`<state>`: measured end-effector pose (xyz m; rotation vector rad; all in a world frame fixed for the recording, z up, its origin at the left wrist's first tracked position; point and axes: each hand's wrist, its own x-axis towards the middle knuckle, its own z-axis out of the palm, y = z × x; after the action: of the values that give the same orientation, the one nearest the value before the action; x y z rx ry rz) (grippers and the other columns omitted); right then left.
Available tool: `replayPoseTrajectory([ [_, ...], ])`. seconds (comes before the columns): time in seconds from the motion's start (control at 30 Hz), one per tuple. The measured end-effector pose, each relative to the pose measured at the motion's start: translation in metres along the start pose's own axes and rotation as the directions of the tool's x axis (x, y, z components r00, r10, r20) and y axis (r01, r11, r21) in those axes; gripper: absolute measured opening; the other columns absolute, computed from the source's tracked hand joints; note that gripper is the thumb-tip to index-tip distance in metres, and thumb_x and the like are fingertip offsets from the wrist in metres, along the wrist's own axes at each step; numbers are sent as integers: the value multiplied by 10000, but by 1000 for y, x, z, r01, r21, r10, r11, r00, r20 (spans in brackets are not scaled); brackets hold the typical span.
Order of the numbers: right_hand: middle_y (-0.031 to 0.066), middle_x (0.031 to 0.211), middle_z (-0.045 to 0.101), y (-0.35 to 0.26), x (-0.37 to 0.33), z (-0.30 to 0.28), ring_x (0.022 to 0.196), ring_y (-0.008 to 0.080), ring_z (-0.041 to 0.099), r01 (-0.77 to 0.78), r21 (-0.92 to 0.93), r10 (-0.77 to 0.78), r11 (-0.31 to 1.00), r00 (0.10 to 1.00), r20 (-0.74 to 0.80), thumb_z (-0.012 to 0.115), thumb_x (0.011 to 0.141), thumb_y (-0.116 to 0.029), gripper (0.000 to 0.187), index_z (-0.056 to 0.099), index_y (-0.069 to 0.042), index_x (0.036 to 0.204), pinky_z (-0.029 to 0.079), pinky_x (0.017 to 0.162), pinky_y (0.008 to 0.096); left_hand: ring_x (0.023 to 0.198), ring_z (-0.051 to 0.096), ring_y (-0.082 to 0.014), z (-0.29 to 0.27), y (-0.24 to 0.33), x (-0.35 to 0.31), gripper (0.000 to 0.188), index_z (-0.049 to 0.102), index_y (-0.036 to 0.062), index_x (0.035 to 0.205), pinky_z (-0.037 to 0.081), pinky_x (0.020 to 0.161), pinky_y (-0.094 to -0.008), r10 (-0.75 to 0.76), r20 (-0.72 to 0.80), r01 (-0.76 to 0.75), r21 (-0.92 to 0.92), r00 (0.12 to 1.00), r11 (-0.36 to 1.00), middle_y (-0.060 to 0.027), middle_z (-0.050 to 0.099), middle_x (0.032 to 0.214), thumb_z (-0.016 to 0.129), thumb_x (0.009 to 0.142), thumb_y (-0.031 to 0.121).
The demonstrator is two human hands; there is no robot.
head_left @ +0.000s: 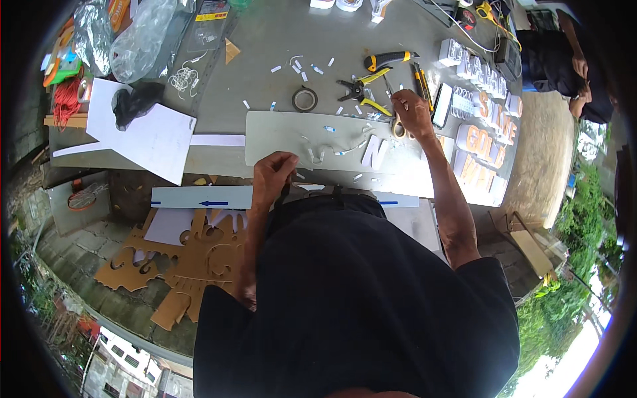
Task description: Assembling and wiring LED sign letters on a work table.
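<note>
My right hand (pixel 413 114) is closed over a pair of scissors (pixel 399 130) on the far side of a pale board (pixel 279 139). The handles show below my fingers and the thin metal blades point away from me. My left hand (pixel 275 174) is at the near edge of that board, thumb and fingers pinched together; whatever is between them is too small to make out. On the board lie a thin wire with small light strips (pixel 323 156) and a white letter N (pixel 375 152). Yellow-and-black wire strippers (pixel 363 91) lie left of my right hand.
A roll of dark tape (pixel 304 99), a utility knife (pixel 388 60) and scattered small strips lie beyond the board. White block letters (pixel 479 142) stand at the right. White sheet (pixel 142 132) and plastic bags (pixel 142 46) lie left. Another person (pixel 564 66) is at far right.
</note>
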<state>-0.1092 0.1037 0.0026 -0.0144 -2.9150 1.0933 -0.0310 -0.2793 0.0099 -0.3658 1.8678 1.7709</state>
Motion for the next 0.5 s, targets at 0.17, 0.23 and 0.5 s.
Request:
replayPoseTrajectory([
  [0.17, 148, 916, 723, 5, -11, 9, 768, 271, 720, -87, 1, 87, 996, 995, -39, 656, 902, -141, 148, 706, -21, 972, 558, 701, 364, 617, 583, -66, 31, 27, 18, 160, 725, -9, 968, 453, 577, -235, 200, 143, -226, 195, 969, 954, -22, 681, 726, 739, 906, 138],
  [0.23, 138, 868, 722, 7, -15, 11, 756, 239, 718, -91, 32, 93, 995, 994, -61, 664, 895, -144, 170, 711, -14, 994, 556, 699, 350, 646, 618, -83, 57, 37, 32, 171, 719, -10, 959, 474, 600, -253, 386, 265, -450, 256, 884, 856, -48, 713, 752, 763, 874, 131],
  [0.5, 50, 778, 630, -60, -48, -39, 677, 124, 579, -581, 780, 263, 233, 810, 525, 673, 904, -120, 136, 675, 9, 948, 445, 588, 272, 1053, 654, -200, 144, 77, 20, 418, 636, 18, 1251, 520, 850, -352, 615, 58, -605, 269, 787, 749, -116, 696, 1159, 758, 899, 207],
])
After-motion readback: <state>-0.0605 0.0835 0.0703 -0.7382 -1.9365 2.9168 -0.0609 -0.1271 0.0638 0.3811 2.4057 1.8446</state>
